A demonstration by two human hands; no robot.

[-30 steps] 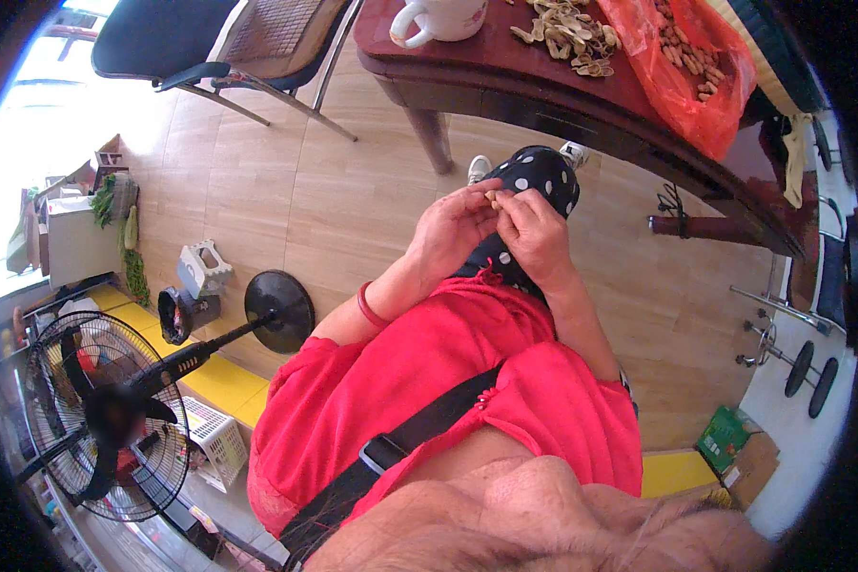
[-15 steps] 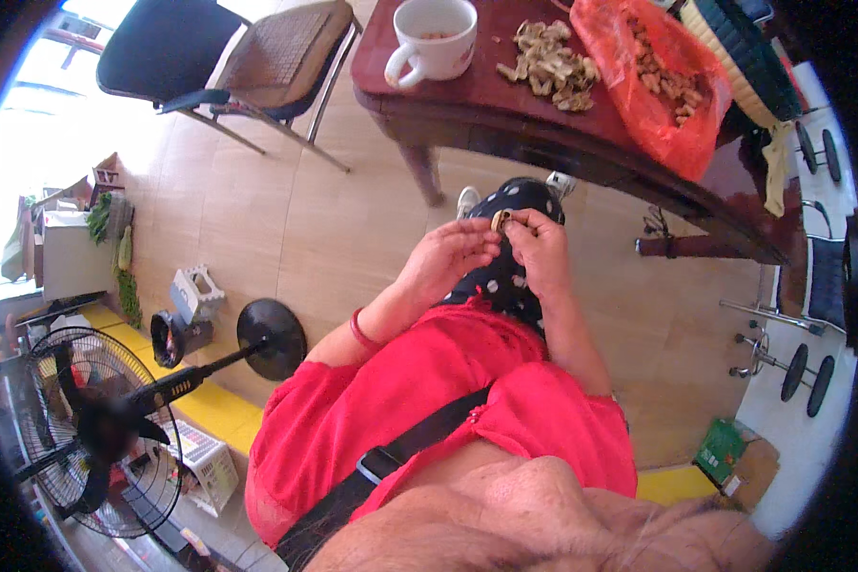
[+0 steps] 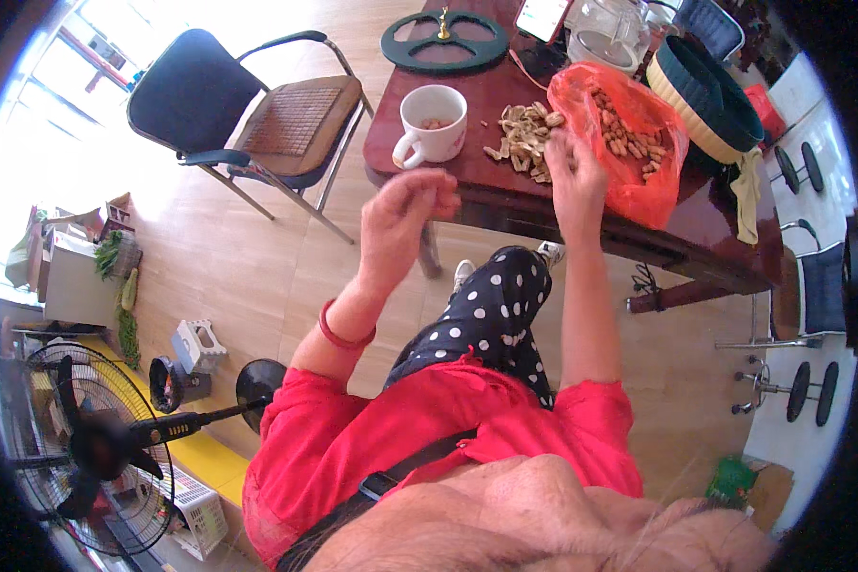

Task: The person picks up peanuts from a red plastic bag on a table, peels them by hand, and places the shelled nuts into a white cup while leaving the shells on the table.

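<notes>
- Here, the white mug (image 3: 442, 146) is set upright on the table's (image 3: 387, 157) left, handle pointed near-left, kernels (image 3: 437, 124) held inside.
- The left hand (image 3: 398, 214) is curled just near of it; any grip cannot be told.
- The right hand (image 3: 579, 186) is placed beside the shell pile (image 3: 520, 143), fingers gathered; any pinch is hidden.
- Unshelled peanuts (image 3: 623, 139) are held in the red bag (image 3: 639, 202), its long axis laid far-left to near-right.

Bright daylight pours in from the left, bleaching that edge white and paling the tiled floor (image 3: 200, 257). The glossy dark-red table (image 3: 486, 184) carries soft reflections. The fan's hub (image 3: 103, 446) is smudged; straight edges bow toward the black fisheye border.
</notes>
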